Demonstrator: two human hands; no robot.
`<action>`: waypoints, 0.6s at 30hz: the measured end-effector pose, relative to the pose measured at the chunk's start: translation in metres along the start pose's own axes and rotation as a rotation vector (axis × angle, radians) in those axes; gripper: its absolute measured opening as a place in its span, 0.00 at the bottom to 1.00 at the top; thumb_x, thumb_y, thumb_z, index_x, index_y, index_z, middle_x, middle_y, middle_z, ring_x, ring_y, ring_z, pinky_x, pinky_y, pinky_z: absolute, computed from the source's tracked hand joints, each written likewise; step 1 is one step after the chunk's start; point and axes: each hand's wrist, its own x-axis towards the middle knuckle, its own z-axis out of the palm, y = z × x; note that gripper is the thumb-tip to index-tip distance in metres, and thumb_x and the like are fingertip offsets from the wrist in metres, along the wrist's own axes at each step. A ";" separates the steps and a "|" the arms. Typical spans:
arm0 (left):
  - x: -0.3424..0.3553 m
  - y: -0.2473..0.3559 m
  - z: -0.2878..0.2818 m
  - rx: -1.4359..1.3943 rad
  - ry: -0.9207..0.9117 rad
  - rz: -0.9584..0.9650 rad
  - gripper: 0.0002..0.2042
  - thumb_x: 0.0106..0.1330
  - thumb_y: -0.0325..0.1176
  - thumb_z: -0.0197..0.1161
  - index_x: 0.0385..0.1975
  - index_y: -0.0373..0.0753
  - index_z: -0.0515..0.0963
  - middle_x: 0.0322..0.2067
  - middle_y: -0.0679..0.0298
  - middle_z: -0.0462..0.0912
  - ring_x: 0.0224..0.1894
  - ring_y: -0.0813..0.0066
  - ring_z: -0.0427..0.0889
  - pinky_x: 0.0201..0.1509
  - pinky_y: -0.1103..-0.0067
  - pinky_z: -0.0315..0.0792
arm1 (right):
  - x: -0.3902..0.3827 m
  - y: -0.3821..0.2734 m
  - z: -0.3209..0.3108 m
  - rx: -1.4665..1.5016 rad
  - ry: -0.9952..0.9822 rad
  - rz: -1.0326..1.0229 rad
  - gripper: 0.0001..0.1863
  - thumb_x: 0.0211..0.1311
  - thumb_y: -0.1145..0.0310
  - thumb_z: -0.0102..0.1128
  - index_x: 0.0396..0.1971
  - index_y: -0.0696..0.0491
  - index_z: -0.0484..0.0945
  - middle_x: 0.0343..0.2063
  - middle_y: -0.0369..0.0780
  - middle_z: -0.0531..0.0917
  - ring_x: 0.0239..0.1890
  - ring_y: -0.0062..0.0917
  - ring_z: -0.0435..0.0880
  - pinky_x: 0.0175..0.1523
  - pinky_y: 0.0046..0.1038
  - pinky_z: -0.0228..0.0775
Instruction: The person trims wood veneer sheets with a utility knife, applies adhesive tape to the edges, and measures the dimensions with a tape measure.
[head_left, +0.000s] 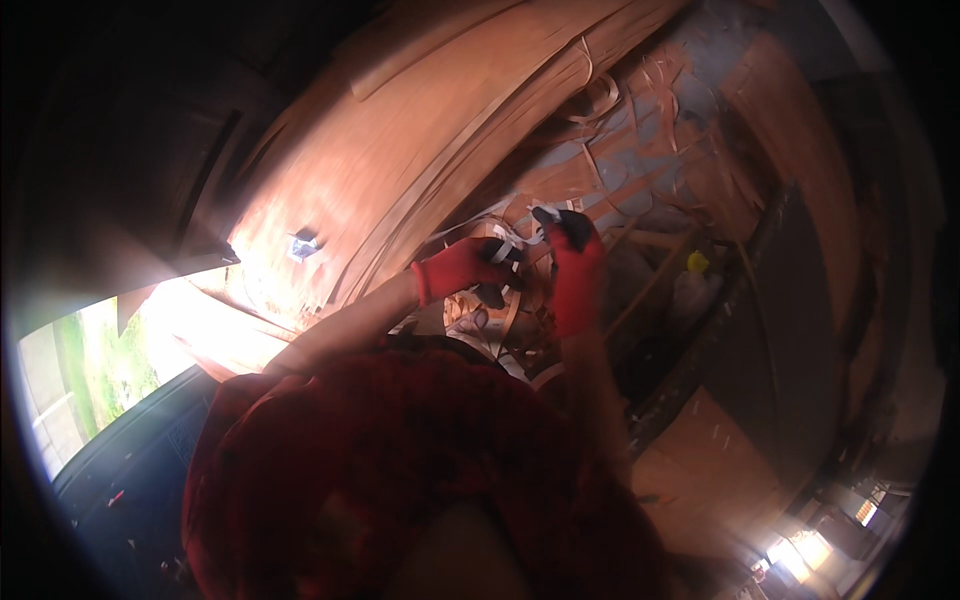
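My left hand [465, 270] wears a red glove with dark fingers. Its fingers are curled around part of a thin white strip [515, 238] that looks like tape. Close by on the right is my right hand [575, 265], in a matching glove, raised a little higher. The dark fingertips of this hand pinch the upper end of the same strip, which runs slack and slightly twisted between the two hands. Glove fingers hide part of the strip, so its exact kind is unclear.
Large thin wood veneer sheets [440, 130] are piled ahead and to the left, their edges frayed. A small dark packet-like thing [303, 246] lies on them. Torn veneer strips [640, 130] litter the far side. At right are a yellow object [697, 262] and a grey panel [775, 330].
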 end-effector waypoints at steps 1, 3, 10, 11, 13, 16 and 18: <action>-0.006 0.003 0.000 0.002 0.016 -0.037 0.16 0.68 0.29 0.63 0.55 0.34 0.75 0.44 0.59 0.85 0.41 0.72 0.85 0.42 0.75 0.81 | 0.005 -0.001 -0.002 -0.040 0.008 -0.056 0.10 0.63 0.75 0.64 0.43 0.58 0.82 0.36 0.35 0.86 0.37 0.17 0.82 0.42 0.20 0.73; -0.011 0.002 -0.008 0.107 -0.018 -0.012 0.16 0.69 0.29 0.62 0.55 0.33 0.76 0.44 0.57 0.86 0.40 0.71 0.85 0.42 0.75 0.81 | 0.022 0.002 -0.014 0.083 0.017 0.011 0.10 0.65 0.73 0.63 0.44 0.58 0.82 0.38 0.37 0.87 0.38 0.18 0.83 0.43 0.21 0.75; -0.036 -0.015 -0.053 0.160 -0.061 -0.108 0.18 0.70 0.29 0.61 0.58 0.32 0.74 0.43 0.56 0.87 0.37 0.69 0.88 0.41 0.76 0.81 | 0.068 -0.013 -0.073 0.577 0.045 -0.078 0.16 0.71 0.64 0.59 0.49 0.60 0.77 0.43 0.45 0.85 0.42 0.33 0.87 0.47 0.31 0.82; -0.038 -0.005 -0.052 0.184 -0.013 -0.158 0.18 0.69 0.29 0.60 0.58 0.32 0.74 0.43 0.56 0.87 0.37 0.69 0.88 0.41 0.76 0.81 | 0.073 -0.013 -0.088 0.594 0.034 -0.151 0.16 0.71 0.63 0.59 0.49 0.60 0.77 0.43 0.45 0.85 0.43 0.34 0.87 0.47 0.32 0.82; -0.043 -0.011 -0.063 0.126 0.081 -0.196 0.18 0.68 0.27 0.57 0.58 0.32 0.74 0.42 0.57 0.88 0.33 0.68 0.89 0.39 0.77 0.81 | 0.074 -0.034 -0.093 0.577 0.140 -0.063 0.15 0.71 0.63 0.59 0.47 0.60 0.77 0.42 0.45 0.85 0.44 0.33 0.86 0.47 0.32 0.82; -0.044 -0.037 -0.085 0.212 0.100 -0.029 0.17 0.69 0.26 0.58 0.57 0.31 0.75 0.42 0.57 0.88 0.34 0.69 0.89 0.39 0.78 0.80 | 0.078 -0.037 -0.121 -0.015 0.130 -0.354 0.14 0.72 0.63 0.59 0.43 0.60 0.76 0.41 0.42 0.85 0.44 0.29 0.86 0.47 0.29 0.82; -0.043 -0.050 -0.101 0.199 0.151 -0.111 0.16 0.66 0.27 0.61 0.53 0.31 0.79 0.40 0.60 0.88 0.37 0.73 0.86 0.43 0.77 0.80 | 0.080 -0.042 -0.135 0.200 0.163 -0.334 0.13 0.72 0.63 0.59 0.43 0.60 0.76 0.40 0.41 0.85 0.44 0.26 0.86 0.47 0.27 0.81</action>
